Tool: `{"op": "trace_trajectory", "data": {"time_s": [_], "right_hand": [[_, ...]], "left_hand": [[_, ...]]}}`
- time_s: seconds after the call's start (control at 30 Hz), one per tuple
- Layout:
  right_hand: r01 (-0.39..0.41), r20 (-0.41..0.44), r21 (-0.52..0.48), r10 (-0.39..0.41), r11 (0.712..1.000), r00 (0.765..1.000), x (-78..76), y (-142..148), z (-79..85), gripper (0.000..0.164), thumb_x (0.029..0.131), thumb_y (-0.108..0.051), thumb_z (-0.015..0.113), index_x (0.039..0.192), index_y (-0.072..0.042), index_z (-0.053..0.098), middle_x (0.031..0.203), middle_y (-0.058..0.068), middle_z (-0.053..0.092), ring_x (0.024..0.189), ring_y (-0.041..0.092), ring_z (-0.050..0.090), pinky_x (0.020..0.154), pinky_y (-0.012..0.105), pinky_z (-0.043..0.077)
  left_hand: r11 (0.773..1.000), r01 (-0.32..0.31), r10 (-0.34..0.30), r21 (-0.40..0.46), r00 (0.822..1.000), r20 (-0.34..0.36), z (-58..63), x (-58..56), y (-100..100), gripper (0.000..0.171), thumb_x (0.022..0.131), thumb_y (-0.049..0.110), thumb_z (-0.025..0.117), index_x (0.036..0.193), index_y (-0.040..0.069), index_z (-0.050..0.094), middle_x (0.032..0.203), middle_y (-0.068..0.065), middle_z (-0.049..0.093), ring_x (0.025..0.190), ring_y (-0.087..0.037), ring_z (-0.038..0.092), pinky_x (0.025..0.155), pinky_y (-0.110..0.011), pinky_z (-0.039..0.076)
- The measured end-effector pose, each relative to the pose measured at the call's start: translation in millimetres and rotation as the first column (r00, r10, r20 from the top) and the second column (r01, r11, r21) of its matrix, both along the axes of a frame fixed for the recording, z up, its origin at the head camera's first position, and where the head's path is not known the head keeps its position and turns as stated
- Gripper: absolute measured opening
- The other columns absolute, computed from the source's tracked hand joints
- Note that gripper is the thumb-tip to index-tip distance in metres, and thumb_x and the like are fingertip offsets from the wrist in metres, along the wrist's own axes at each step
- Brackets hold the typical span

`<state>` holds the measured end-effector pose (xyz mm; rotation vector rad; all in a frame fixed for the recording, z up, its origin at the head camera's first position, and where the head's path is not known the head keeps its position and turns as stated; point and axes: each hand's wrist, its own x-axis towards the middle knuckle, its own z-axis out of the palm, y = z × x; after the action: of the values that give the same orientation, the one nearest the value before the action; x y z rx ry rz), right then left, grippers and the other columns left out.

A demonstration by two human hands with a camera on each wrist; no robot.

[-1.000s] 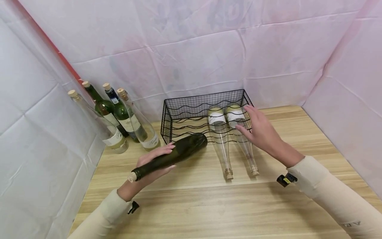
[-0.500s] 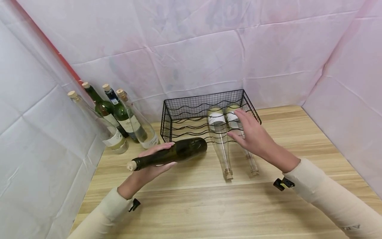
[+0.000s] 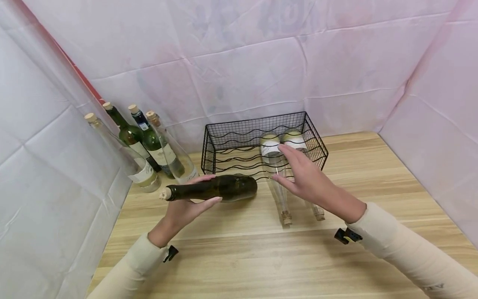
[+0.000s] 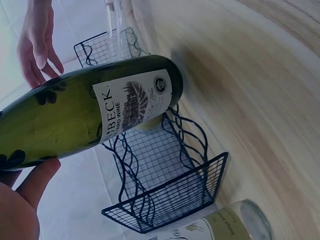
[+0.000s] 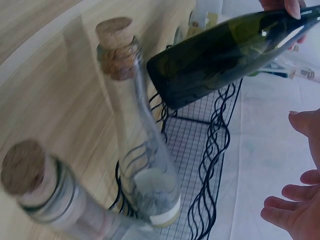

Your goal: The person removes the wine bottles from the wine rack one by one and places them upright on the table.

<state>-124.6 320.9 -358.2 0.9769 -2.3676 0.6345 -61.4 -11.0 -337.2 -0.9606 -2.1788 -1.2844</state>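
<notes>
My left hand (image 3: 184,212) grips a dark green wine bottle (image 3: 233,188) round its body, corked neck pointing left and base to the right. The bottle lies nearly level in front of a black wire wine rack (image 3: 242,135). Its white label (image 4: 137,102) with a vineyard drawing shows in the left wrist view. Two clear corked bottles, one at left (image 3: 271,149) and one at right (image 3: 296,143), lie side by side in the rack's right part, necks toward me. Above them hovers my right hand (image 3: 308,176), fingers relaxed, thumb apart, holding nothing.
To the rack's left stand several corked bottles: a clear one (image 3: 143,176) at far left, two green ones and another clear one (image 3: 175,155). White sheeting (image 3: 239,74) hangs behind and at both sides of the wooden table (image 3: 261,265).
The green bottle has turned from slanting to nearly level across the rack's front, its neck swinging up and away. My right hand has moved left over the clear bottles, toward the green bottle.
</notes>
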Motion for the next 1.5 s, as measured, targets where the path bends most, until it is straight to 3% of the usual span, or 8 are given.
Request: {"op": "trace_trajectory", "data": {"time_s": [0.23, 0.4, 0.57, 0.83, 1.03, 1.3, 1.5], "right_hand": [[-0.029, 0.04, 0.004, 0.029, 1.0, 0.999, 8.8, -14, 3.0, 0.087, 0.085, -0.049, 0.064, 0.15, -0.01, 0.021, 0.147, 0.018, 0.035, 0.131, 0.034, 0.035, 0.106, 0.05, 0.034], [-0.052, 0.064, 0.025, 0.05, 0.998, 0.997, 12.4, -23, 4.0, 0.088, 0.085, -0.052, 0.063, 0.15, -0.01, 0.02, 0.148, 0.017, 0.034, 0.133, 0.031, 0.034, 0.107, 0.048, 0.033], [-0.083, 0.088, 0.034, 0.08, 0.996, 0.993, 16.1, -32, 2.6, 0.093, 0.083, -0.055, 0.064, 0.151, -0.012, 0.017, 0.151, 0.014, 0.03, 0.134, 0.028, 0.031, 0.108, 0.045, 0.033], [-0.104, 0.116, 0.059, 0.096, 0.993, 0.989, 24.4, -48, 1.1, 0.094, 0.083, -0.059, 0.062, 0.151, -0.013, 0.017, 0.149, 0.015, 0.032, 0.133, 0.03, 0.034, 0.104, 0.047, 0.037], [-0.133, 0.154, 0.052, 0.124, 0.99, 0.98, 29.8, -59, 0.8, 0.093, 0.084, -0.059, 0.061, 0.151, -0.014, 0.016, 0.15, 0.015, 0.032, 0.134, 0.029, 0.032, 0.105, 0.047, 0.036], [-0.154, 0.114, 0.027, 0.15, 0.988, 0.982, 32.1, -71, 1.3, 0.095, 0.082, -0.058, 0.065, 0.15, -0.011, 0.019, 0.148, 0.016, 0.033, 0.132, 0.029, 0.035, 0.104, 0.046, 0.037], [-0.167, 0.069, 0.012, 0.165, 0.986, 0.984, 32.5, -82, 1.2, 0.093, 0.081, -0.056, 0.067, 0.147, -0.005, 0.025, 0.143, 0.018, 0.04, 0.126, 0.03, 0.042, 0.102, 0.043, 0.04]], "left_hand": [[0.997, -0.037, 0.041, 0.066, 0.997, -0.066, 6.9, -2.5, 5, 0.049, 0.06, -0.006, 0.083, 0.105, -0.008, 0.064, 0.101, -0.023, 0.067, 0.09, -0.028, 0.064, 0.077, -0.022, 0.053], [0.992, -0.057, 0.063, 0.113, 0.997, -0.052, 10.3, -4.2, 11, 0.046, 0.06, -0.006, 0.084, 0.101, -0.009, 0.064, 0.097, -0.023, 0.068, 0.086, -0.027, 0.065, 0.072, -0.021, 0.054], [0.983, -0.135, 0.139, 0.124, 0.99, -0.02, 12.6, -3.7, 15, 0.045, 0.06, -0.002, 0.085, 0.1, -0.007, 0.066, 0.094, -0.019, 0.07, 0.082, -0.021, 0.066, 0.066, -0.021, 0.055], [0.971, -0.184, 0.184, 0.154, 0.983, 0.014, -8.8, -21.3, 13, 0.046, 0.066, 0.023, 0.087, 0.105, 0.009, 0.068, 0.097, -0.004, 0.071, 0.076, -0.015, 0.067, 0.062, -0.025, 0.056], [0.965, -0.199, 0.195, 0.172, 0.98, 0.042, -5.2, -21.3, 20, 0.043, 0.067, 0.023, 0.086, 0.105, 0.012, 0.068, 0.097, -0.006, 0.071, 0.077, -0.015, 0.066, 0.061, -0.027, 0.057], [0.953, -0.256, 0.262, 0.163, 0.965, -0.014, 18.1, -11.3, 37, 0.036, 0.063, 0.015, 0.088, 0.093, 0.005, 0.071, 0.086, -0.007, 0.072, 0.065, -0.012, 0.064, 0.053, -0.023, 0.053], [0.959, -0.239, 0.234, 0.153, 0.971, 0.05, 7.5, -19.7, 37, 0.033, 0.067, 0.025, 0.086, 0.092, 0.011, 0.071, 0.084, -0.001, 0.072, 0.065, -0.009, 0.064, 0.051, -0.024, 0.053]]}}
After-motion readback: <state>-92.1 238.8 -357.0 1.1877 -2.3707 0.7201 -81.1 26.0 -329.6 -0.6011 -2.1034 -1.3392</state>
